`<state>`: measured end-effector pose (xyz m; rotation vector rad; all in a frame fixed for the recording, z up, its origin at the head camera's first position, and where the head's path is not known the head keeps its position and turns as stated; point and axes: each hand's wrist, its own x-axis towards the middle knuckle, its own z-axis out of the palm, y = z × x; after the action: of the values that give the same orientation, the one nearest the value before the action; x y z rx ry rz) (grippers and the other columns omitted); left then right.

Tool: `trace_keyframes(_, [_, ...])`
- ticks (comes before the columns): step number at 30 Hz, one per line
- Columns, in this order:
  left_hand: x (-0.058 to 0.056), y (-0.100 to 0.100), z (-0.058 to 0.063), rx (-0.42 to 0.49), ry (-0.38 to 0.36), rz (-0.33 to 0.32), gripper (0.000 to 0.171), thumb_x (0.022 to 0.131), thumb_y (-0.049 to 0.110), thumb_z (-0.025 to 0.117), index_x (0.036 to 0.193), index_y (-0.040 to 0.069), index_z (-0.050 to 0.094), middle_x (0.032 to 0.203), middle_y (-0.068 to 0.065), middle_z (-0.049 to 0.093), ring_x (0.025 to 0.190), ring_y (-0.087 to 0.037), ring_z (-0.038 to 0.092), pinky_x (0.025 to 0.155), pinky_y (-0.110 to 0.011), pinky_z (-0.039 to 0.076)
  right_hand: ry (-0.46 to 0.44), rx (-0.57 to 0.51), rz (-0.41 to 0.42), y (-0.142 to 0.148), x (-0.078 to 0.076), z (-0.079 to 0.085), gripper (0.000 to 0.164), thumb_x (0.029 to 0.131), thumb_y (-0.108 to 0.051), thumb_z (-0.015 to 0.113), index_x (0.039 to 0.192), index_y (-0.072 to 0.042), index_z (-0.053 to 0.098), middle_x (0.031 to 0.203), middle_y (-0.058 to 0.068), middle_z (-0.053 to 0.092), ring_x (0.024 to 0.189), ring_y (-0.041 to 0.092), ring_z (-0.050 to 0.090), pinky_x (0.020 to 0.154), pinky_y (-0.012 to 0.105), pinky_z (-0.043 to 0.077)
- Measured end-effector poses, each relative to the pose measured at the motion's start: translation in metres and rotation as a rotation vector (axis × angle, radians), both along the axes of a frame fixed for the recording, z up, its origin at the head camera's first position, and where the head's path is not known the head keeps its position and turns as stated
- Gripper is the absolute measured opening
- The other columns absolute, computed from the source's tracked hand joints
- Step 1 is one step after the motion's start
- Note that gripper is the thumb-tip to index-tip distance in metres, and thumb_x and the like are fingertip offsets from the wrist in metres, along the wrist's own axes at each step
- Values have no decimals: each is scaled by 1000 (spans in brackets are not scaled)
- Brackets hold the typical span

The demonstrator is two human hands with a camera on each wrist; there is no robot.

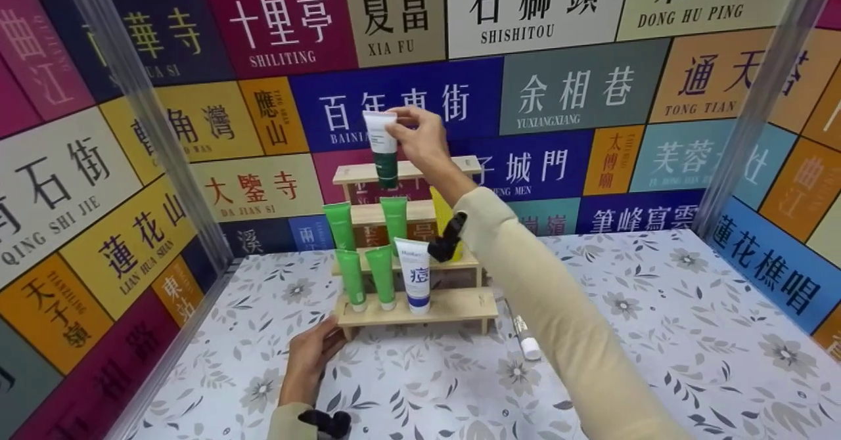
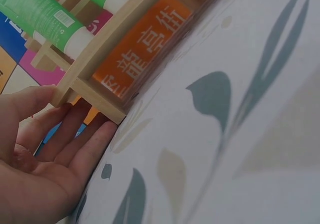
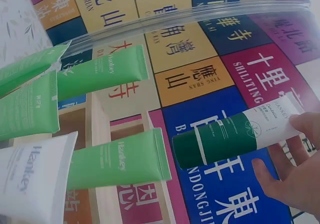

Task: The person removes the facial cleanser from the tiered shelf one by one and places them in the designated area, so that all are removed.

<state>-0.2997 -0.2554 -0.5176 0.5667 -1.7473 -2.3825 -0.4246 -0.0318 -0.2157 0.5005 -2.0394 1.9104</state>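
Observation:
My right hand [image 1: 424, 139] pinches the white crimped end of a white and dark green squeeze tube [image 1: 386, 161], cap downward, above the top step of a wooden tiered stand [image 1: 456, 305]. A gap shows between tube and green tubes in the right wrist view. My left hand [image 2: 45, 159] holds the stand's lower left end, thumb at the corner and fingers around the leg. Several green tubes [image 1: 351, 279] stand cap-down on the lower steps. A white and blue tube [image 1: 412, 272] stands on the bottom step, right of two green ones.
Behind the right forearm a yellow item [image 1: 441, 211] is partly hidden on the stand. A white-capped tube [image 1: 525, 341] lies on the floral tabletop right of the stand. Colourful sign-printed walls [image 1: 565, 92] enclose the back and sides.

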Motion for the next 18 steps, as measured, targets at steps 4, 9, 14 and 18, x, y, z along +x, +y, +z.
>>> trace_keyframes(4, [1, 0, 1, -19, -15, -7, 52, 94, 20, 71, 136, -8, 55, 117, -22, 72, 99, -25, 75, 94, -38, 62, -10, -78, 15, 22, 2, 1, 25, 95, -4, 67, 120, -2, 68, 121, 19, 67, 101, 22, 65, 87, 32, 62])
trace_keyframes(9, [0, 1, 0, -31, -23, -16, 51, 95, 20, 70, 135, -7, 55, 119, -22, 71, 104, -28, 74, 96, -37, 61, -21, -151, 11, 51, 6, 0, 27, 96, -6, 65, 123, -5, 67, 123, 16, 64, 106, 25, 64, 89, 33, 63])
trace_keyframes(14, [0, 1, 0, -29, -26, -14, 53, 95, 21, 70, 136, -8, 54, 121, -23, 69, 105, -28, 73, 95, -37, 61, -32, -210, 32, 81, 14, 1, 28, 99, -9, 63, 127, -10, 64, 128, 12, 61, 116, 27, 62, 98, 37, 60])
trace_keyframes(18, [1, 0, 1, -35, -34, -13, 54, 94, 23, 71, 136, -6, 55, 123, -22, 69, 103, -26, 74, 95, -36, 61, -37, -234, 29, 101, 21, -1, 28, 99, -10, 62, 128, -11, 63, 129, 10, 60, 119, 27, 60, 102, 39, 58])
